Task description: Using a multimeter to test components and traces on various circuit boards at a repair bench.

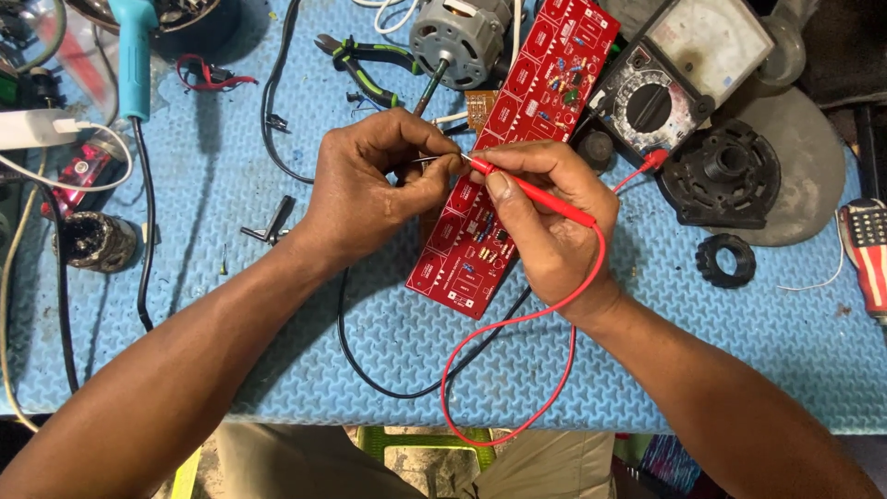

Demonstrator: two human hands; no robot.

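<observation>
Right grip [540,199] clenched on red probe [536,192]; tip meets small part in left grip [374,185].

Circuit board [517,157] on mat [721,351] — multimeter [679,74] right, motor [459,39] behind.

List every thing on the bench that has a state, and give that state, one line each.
left hand: closed, pinching a thin metal probe tip
right hand: closed, gripping the red test probe
red test probe: held, tip at the left fingers
red circuit board: lying flat, partly under the hands
analogue multimeter: lying face up, red lead plugged in
green-handled pliers: lying down, unheld
small motor: lying down, shaft toward the hands
</observation>
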